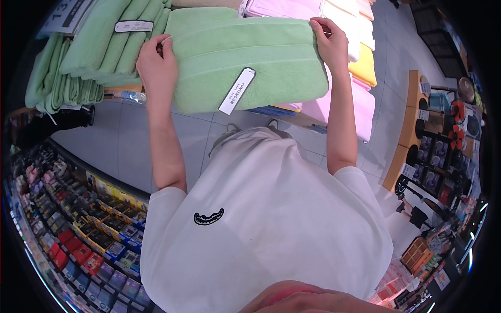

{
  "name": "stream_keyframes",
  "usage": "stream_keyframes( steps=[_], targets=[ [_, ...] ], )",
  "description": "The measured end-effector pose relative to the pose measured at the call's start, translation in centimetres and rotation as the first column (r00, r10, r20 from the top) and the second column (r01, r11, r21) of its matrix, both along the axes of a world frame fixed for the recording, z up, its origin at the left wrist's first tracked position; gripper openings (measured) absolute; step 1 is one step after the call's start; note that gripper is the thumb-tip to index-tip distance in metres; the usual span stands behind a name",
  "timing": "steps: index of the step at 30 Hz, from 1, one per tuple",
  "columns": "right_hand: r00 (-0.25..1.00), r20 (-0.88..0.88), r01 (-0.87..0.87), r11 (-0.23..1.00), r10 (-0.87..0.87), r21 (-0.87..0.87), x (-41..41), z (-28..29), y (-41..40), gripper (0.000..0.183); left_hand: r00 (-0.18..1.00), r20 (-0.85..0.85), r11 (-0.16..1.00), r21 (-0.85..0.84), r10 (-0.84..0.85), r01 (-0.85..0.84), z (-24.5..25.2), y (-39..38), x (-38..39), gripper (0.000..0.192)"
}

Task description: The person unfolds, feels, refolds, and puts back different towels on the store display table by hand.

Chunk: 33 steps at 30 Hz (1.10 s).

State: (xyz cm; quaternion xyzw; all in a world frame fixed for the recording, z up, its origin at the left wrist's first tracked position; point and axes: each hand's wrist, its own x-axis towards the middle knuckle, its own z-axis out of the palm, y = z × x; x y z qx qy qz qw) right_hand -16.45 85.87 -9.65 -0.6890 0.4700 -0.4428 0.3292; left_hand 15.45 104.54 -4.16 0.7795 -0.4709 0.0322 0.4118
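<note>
Both my hands grip a folded light-green towel (250, 58) by its far corners, and it spans the gap between them. My left hand (158, 58) pinches the left corner between thumb and fingers. At the right corner, my right hand (332, 41) does the same with the thumb on top. A white paper tag (236, 90) bearing writing lies slanted on the towel's near part. Just left of my left hand is a stack of folded green towels (98, 43), one with a tag (134, 26). Part of the display under the held towel is hidden.
Pink towels (285, 7), white towels (354, 35) and a yellow towel (362, 64) are stacked ahead and right. A price sign (64, 17) stands far left. Shelves of small boxed goods (113, 231) fill the lower left. Fans (457, 123) line a wooden display (403, 129) at right.
</note>
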Motion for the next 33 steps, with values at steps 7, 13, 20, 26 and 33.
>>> stream_keyframes(
  steps=[7, 13, 20, 26, 33],
  targets=[
    [0.981, -0.164, -0.091, 0.992, 0.104, 0.086, -1.2, 0.7, 0.3, 0.032, 0.988, 0.057, 0.967, 0.22, -0.144, 0.128, 0.4, 0.2, 1.7, 0.023],
    [0.965, -0.022, -0.253, 0.947, 0.263, 0.2, -2.6, 0.3, -0.5, 0.037, 0.964, -0.081, 0.927, 0.265, -0.252, 0.264, 1.5, 1.2, 2.6, 0.028],
    [0.923, -0.051, -0.364, 0.907, 0.382, 0.21, -3.9, -0.5, -2.9, 0.032, 0.92, -0.175, 0.87, 0.303, -0.35, 0.389, 3.7, 0.8, 2.5, 0.029],
    [0.933, 0.181, -0.34, 0.926, 0.311, 0.163, -4.3, 6.9, 2.1, 0.017, 0.938, -0.237, 0.949, 0.132, -0.252, 0.288, 9.2, 4.1, -0.6, 0.026],
    [0.949, 0.122, -0.28, 0.956, 0.29, -0.09, -5.3, 17.7, 2.1, 0.018, 0.901, -0.115, 0.898, -0.206, -0.417, 0.389, 14.7, 2.3, -1.5, 0.025]
  ],
)
